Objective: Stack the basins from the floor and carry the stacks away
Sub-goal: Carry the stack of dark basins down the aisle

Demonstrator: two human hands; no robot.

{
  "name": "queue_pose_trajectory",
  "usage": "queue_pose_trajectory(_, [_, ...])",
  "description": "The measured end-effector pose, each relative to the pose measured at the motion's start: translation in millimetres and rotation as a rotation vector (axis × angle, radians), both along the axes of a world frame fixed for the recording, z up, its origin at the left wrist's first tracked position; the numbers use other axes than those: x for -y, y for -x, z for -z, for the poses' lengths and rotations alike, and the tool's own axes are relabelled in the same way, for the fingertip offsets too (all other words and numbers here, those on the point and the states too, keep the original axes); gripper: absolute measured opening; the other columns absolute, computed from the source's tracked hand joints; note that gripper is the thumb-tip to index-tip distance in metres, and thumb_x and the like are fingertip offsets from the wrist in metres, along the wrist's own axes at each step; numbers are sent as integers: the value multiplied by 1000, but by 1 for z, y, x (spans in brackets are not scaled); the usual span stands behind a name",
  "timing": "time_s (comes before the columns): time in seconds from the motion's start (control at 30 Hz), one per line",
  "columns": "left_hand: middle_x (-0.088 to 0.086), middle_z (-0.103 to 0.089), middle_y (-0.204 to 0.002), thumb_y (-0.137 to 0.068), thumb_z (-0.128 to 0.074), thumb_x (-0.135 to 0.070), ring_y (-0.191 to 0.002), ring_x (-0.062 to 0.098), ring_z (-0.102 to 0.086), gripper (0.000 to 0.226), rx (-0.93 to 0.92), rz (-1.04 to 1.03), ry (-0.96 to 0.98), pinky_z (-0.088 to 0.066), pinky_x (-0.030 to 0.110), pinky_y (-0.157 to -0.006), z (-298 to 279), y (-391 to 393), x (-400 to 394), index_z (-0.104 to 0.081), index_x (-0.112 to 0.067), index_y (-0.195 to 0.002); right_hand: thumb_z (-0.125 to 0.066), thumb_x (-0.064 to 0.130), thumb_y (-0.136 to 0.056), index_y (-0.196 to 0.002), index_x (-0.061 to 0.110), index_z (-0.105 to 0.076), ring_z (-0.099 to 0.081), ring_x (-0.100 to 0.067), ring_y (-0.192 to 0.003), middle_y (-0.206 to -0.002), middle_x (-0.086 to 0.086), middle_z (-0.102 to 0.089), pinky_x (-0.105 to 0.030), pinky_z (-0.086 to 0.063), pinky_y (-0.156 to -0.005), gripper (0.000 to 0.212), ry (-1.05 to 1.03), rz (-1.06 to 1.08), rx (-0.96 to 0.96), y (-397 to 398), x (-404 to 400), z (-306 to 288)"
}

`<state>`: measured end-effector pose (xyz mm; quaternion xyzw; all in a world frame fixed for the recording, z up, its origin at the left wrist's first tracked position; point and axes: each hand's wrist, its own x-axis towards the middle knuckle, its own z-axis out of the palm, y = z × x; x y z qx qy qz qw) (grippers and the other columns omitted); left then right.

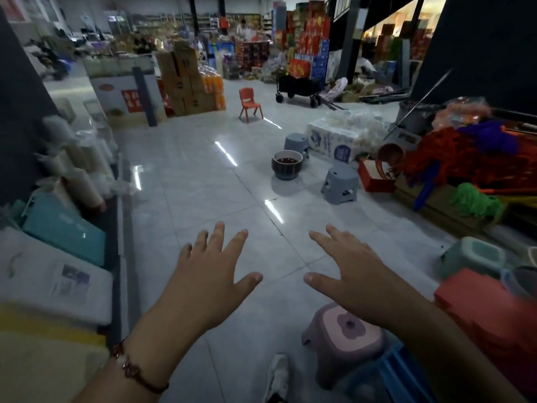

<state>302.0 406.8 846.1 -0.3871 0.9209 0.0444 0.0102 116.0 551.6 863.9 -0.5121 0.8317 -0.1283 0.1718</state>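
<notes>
A stack of dark round basins point(287, 165) stands on the pale tiled floor ahead, right of the middle, beside two grey stools. My left hand point(209, 273) and my right hand point(351, 273) are stretched out in front of me, palms down, fingers spread, and hold nothing. Both hands hover over bare floor well short of the basins. A bead bracelet circles my left wrist.
Grey stools point(340, 183) point(296, 143) flank the basins. A pink stool point(347, 338) sits at my feet on the right, by a blue item. Shelves of goods point(58, 228) line the left. Mops point(470, 158), tissue packs point(343, 138) and an orange chair point(250, 103) lie ahead.
</notes>
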Motion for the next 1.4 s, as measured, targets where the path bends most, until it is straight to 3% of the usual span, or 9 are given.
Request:
queue_pose_trajectory(0.4, [5, 13, -165, -92, -29, -73, -153, 28, 2, 81, 13, -25, 61, -6, 46, -122, 12, 105, 216, 8, -38, -155, -49, 58, -94, -155, 42, -6, 3, -16, -152, -165, 8, 4, -43, -4, -123, 76, 22, -27, 31, 122, 206, 29])
queue_pose_trajectory(0.73, [3, 16, -165, -89, -26, -76, -153, 26, 4, 83, -26, -106, -25, -7, 44, -123, 18, 147, 346, 9, -40, -155, -51, 55, -94, -155, 42, -7, 5, -16, -152, -165, 8, 5, -41, -4, -122, 76, 2, -144, 3, 174, 354, 12])
queue_pose_trajectory(0.83, [3, 14, -165, -72, -9, -89, -153, 27, 2, 97, -60, -91, -38, -8, 44, -122, 22, 165, 393, 8, -41, -155, -51, 57, -93, -155, 42, -7, 4, -17, -152, -165, 7, 4, -43, -6, -123, 77, -9, -137, -16, 193, 403, 9])
queue_pose_trajectory(0.9, [2, 15, -165, -63, 3, -87, -153, 26, 3, 102, -63, -86, -44, -8, 44, -122, 28, 176, 425, 9, -42, -154, -52, 57, -93, -155, 41, -7, 2, -18, -152, -165, 6, 3, -44, -8, -123, 78, -38, -139, -36, 205, 437, 10])
queue_pose_trajectory(1.07, [3, 18, -164, -90, -26, -75, -153, 25, 7, 83, -46, -81, -94, -4, 43, -123, 40, 211, 521, 10, -40, -155, -53, 56, -93, -155, 41, -6, 2, -19, -152, -165, 6, 4, -44, -7, -122, 79, -48, -90, -37, 235, 534, 20])
queue_pose_trajectory(1.13, [3, 18, -165, -88, -24, -78, -153, 26, 6, 84, -25, -52, -91, -5, 43, -123, 40, 225, 564, 10, -40, -155, -53, 56, -93, -155, 41, -6, 4, -19, -152, -165, 6, 5, -43, -5, -122, 79, -71, -46, -16, 246, 569, 24])
queue_pose_trajectory(1.27, [3, 15, -165, -69, 0, -85, -153, 27, 3, 96, -9, 32, -83, -8, 44, -122, 47, 261, 648, 9, -42, -155, -53, 55, -93, -155, 42, -6, 3, -18, -152, -165, 7, 5, -42, -6, -123, 79, -85, 48, 65, 271, 635, 38])
queue_pose_trajectory(1.4, [7, 10, -166, -88, -26, -78, -152, 31, 0, 84, 33, 129, -133, -10, 47, -122, 60, 302, 704, 3, -38, -156, -54, 55, -93, -156, 41, -8, 1, -17, -152, -165, 7, 3, -45, -9, -123, 79, -85, 142, 131, 289, 675, 51])
